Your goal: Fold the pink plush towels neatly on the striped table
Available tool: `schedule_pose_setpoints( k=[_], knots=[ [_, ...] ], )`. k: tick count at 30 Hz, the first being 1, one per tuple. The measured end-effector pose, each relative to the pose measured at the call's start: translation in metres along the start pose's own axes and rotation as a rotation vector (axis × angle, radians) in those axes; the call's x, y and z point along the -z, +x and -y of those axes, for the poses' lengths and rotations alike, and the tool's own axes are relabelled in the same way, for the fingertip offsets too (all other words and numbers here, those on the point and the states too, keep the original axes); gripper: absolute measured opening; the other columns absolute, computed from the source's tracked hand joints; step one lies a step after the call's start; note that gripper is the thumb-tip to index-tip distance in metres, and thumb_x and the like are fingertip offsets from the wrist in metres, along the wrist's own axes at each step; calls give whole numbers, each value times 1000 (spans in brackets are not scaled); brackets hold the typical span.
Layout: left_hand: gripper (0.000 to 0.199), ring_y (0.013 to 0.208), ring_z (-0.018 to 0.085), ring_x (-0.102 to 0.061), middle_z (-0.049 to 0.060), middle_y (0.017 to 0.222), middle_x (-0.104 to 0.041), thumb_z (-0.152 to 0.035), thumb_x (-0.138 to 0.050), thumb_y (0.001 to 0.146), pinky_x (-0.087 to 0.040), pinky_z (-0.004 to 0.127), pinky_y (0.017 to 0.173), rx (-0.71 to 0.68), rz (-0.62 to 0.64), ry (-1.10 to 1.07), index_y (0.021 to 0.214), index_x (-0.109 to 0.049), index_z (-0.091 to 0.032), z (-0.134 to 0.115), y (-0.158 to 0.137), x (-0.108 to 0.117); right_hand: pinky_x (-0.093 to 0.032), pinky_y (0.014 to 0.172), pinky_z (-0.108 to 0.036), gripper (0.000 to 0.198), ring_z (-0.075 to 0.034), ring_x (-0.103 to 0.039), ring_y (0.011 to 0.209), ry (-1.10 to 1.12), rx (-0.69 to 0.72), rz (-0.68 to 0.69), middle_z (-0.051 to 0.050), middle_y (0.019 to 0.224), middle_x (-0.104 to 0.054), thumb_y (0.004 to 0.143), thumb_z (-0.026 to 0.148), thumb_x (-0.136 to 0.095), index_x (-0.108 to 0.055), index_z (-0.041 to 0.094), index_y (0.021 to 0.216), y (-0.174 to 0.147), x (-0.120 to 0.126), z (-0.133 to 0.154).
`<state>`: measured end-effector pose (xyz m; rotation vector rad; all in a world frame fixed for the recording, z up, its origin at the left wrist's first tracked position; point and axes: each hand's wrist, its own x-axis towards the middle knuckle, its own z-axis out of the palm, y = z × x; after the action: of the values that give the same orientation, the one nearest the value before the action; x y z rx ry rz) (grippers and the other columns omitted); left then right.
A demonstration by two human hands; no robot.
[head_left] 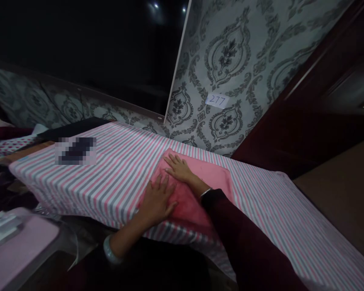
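A pink cloth (212, 169) lies flat on a table under a striped tablecloth (109, 161), its near end reaching the front edge. My left hand (157, 200) rests with fingers apart on the cloth's left side, close to the table's near edge. Farther back, my right hand (178, 166) lies flat with spread fingers near the cloth's far left corner. Neither hand grips anything. Part of the cloth is hidden beneath my right forearm.
A blurred-out dark item (75, 151) lies on the table's left part. Behind stands a large dark television (78, 48) against patterned wallpaper, with a paper marked 277 (217, 100). At lower left, a white power strip (3, 230) sits on a pink surface (33, 242).
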<state>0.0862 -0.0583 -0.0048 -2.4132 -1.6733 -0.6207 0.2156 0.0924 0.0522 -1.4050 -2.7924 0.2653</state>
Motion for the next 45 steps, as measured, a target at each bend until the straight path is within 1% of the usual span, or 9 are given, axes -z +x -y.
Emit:
schedule_pose_setpoints(
  k=[5, 9, 12, 21, 24, 27, 34, 39, 45],
  knots=[
    [60, 149, 46, -36, 21, 160, -45, -54, -58, 95, -37, 66, 109, -9, -54, -14, 146, -60, -23, 0, -3, -4, -17, 127, -59, 65, -30, -13, 160, 70, -12, -39, -3, 175, -9, 108, 54, -37, -21, 31, 167, 30, -8, -23],
    [59, 150, 42, -37, 17, 161, -46, -54, -57, 95, -34, 62, 113, 6, -75, 3, 147, -59, -26, 0, -3, -5, -22, 128, -42, 62, -22, -29, 156, 201, -10, -112, -4, 170, -29, 110, 54, -27, -29, 26, 165, 52, -16, -40],
    [59, 150, 41, -36, 15, 162, -44, -55, -55, 95, -33, 61, 113, 11, -72, 18, 148, -58, -28, 1, -5, -8, -27, 126, -40, 62, -23, -39, 151, 234, -44, -136, -4, 165, -40, 110, 54, -26, -34, 25, 164, 62, -21, -48],
    [58, 149, 42, -38, 16, 161, -46, -54, -54, 96, -32, 61, 114, -8, -89, 29, 146, -60, -26, 5, -1, -9, -26, 125, -45, 59, -23, -31, 155, 173, -137, -170, -6, 169, -34, 111, 49, -26, -27, 27, 165, 53, -5, -39],
    [59, 150, 42, -36, 17, 162, -45, -53, -54, 96, -32, 62, 115, -9, -66, 37, 147, -60, -25, 4, 0, -6, -22, 126, -51, 60, -28, -21, 159, 116, -195, -175, -9, 172, -23, 110, 48, -31, -25, 28, 166, 30, 10, -24],
    [60, 151, 43, -34, 17, 163, -42, -53, -53, 97, -34, 62, 114, -9, -34, 50, 150, -57, -24, 2, 1, -3, -21, 126, -52, 60, -32, -18, 159, 64, -191, -168, -12, 173, -20, 110, 46, -36, -28, 27, 165, -18, 13, -6],
    [58, 152, 42, -35, 16, 163, -43, -50, -51, 98, -34, 65, 115, 12, 112, 31, 149, -58, -23, 2, 11, 18, -20, 126, -56, 59, -32, -18, 159, 9, -213, -82, -12, 172, -21, 108, 46, -42, -33, 26, 164, -153, -17, 14],
    [59, 154, 40, -33, 15, 165, -40, -52, -44, 101, -16, 70, 122, -11, 136, 33, 153, -53, -24, 0, 37, 34, -19, 126, -58, 62, -34, -18, 159, -7, -274, -132, -11, 172, -22, 108, 50, -41, -31, 27, 164, -172, -34, 14],
    [67, 160, 39, -17, 16, 173, -18, -55, -41, 102, -21, 71, 120, 23, 286, 88, 162, -37, -25, 3, 43, 17, -18, 126, -57, 58, -31, -18, 159, 1, -262, -190, -8, 172, -23, 108, 49, -41, -34, 29, 163, -173, -46, 14]
  ],
)
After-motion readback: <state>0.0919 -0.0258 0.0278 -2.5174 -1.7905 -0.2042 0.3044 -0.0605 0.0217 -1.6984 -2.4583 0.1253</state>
